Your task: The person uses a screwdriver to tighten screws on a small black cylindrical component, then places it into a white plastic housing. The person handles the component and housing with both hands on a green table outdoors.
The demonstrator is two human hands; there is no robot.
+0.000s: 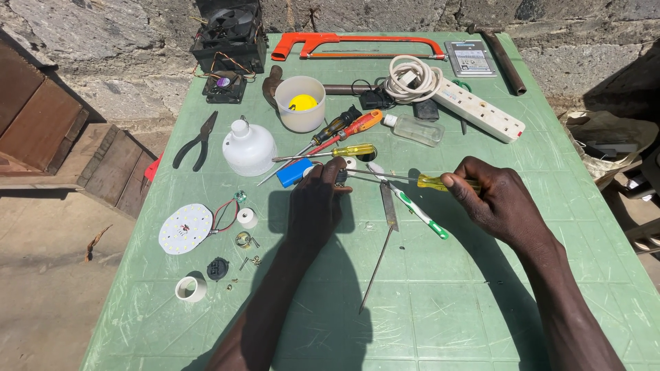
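Your right hand (pixel 498 203) grips the yellow-handled screwdriver (pixel 412 180); keep its tip steady on the small part (pixel 342 175) pinched in your left hand (pixel 315 199)

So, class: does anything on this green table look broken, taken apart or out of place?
Yes. A lamp lies in pieces at the left: white dome, round LED board trailing loose wires, and small screws scattered beside it. Nothing looks spilled.

left hand (pixel 315 206) covers whatever small part it's gripping, and the fan box (pixel 230 31) is cropped at the top edge.
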